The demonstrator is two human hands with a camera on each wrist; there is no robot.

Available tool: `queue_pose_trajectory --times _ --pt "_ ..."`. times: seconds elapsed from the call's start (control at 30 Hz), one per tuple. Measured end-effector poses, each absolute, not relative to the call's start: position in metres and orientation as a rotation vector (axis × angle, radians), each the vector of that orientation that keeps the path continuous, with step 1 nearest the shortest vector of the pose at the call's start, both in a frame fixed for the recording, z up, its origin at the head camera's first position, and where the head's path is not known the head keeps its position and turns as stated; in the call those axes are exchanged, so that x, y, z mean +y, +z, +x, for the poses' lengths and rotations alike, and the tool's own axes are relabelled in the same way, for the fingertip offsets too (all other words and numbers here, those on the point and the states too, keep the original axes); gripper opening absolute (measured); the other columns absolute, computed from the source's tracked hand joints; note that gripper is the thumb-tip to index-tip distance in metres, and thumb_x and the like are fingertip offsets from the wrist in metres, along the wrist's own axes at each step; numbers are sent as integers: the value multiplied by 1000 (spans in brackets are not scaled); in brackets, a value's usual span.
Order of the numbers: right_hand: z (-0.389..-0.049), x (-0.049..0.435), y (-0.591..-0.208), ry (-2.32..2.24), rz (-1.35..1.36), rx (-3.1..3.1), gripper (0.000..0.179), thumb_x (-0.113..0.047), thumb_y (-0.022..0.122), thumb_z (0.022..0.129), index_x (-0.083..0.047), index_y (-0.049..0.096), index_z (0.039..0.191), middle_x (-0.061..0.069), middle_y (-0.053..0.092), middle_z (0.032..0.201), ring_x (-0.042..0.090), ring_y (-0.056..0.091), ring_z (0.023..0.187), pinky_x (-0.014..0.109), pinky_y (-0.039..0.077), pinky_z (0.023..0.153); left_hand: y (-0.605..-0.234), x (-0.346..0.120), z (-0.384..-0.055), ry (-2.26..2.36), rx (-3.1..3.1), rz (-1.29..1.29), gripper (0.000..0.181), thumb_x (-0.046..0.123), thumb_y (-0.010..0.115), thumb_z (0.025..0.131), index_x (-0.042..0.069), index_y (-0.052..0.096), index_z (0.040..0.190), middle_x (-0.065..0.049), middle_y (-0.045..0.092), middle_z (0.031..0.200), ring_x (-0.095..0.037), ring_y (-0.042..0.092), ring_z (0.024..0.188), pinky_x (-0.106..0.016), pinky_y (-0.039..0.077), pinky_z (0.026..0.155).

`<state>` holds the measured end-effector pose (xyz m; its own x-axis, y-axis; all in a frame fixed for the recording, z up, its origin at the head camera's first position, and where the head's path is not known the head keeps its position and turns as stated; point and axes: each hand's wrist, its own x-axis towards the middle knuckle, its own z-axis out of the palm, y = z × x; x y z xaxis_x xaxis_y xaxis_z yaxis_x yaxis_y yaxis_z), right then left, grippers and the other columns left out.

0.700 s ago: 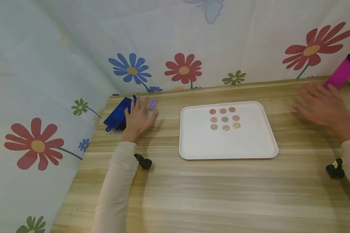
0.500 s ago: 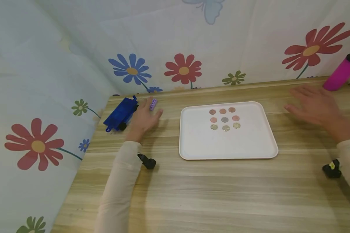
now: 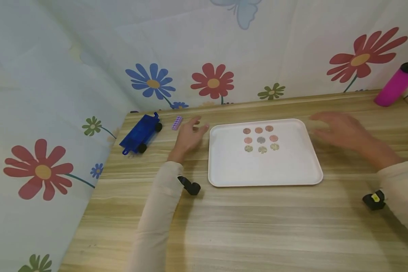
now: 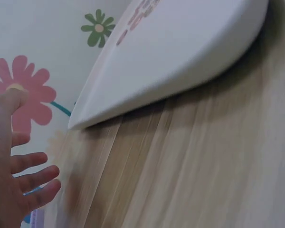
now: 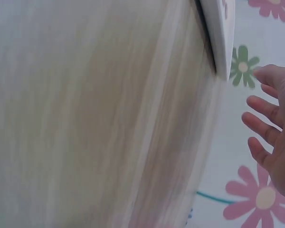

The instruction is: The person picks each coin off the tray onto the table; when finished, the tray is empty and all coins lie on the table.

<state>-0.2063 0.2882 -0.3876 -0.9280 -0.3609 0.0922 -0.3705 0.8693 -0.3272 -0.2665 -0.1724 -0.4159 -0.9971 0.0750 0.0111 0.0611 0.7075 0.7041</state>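
Observation:
A white tray (image 3: 261, 172) lies on the wooden table, bearing several coins (image 3: 260, 139) in three rows: coppery ones, a silvery one at the centre, and yellowish ones in front. My left hand (image 3: 189, 136) is just off the tray's left edge, its fingers loosely bent around nothing. In the left wrist view those fingers (image 4: 35, 180) are spread apart beside the tray's corner. On the opposite side, my right hand (image 3: 340, 130) is right by the tray's upper right edge. The right wrist view shows its fingers (image 5: 261, 124) apart and slightly bent, holding nothing.
A blue toy trailer (image 3: 141, 133) with black wheels is at the back left, next to a small purple toy brick (image 3: 177, 122). A magenta bottle (image 3: 396, 87) with a black top stands at the back right. Flowered cloth (image 3: 176, 45) hangs behind the table (image 3: 258, 226).
My left hand has moved right, from over the blue trailer and past the purple brick to the tray's left side. My right hand has moved left from near the bottle to the tray's right side.

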Motion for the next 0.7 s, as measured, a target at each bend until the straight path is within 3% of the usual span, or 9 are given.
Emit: queue_pose_trajectory --times 0.17,0.37,0.7 --pt "-205 268 -388 757 523 -3145 47 -21 67 97 1 59 138 29 62 135 46 57 123 66 47 101 -421 -161 -267 1366 2779 137 60 36 66 97 6 52 147 -21 62 139 -35 65 126 -48 54 106" --pt "-201 246 -394 974 620 -3086 39 -18 71 96 2 66 128 22 71 121 36 65 108 57 53 95 -423 -148 -267 1442 2706 101 57 25 71 95 0 54 144 -21 65 131 -35 65 124 -45 55 104" --pt "-201 225 -406 1121 749 -3024 28 -6 73 91 0 72 118 13 74 106 16 63 90 20 51 73 -426 -137 -267 1397 2802 133 40 2 69 91 -6 65 131 -24 71 124 -35 69 116 -41 56 102"
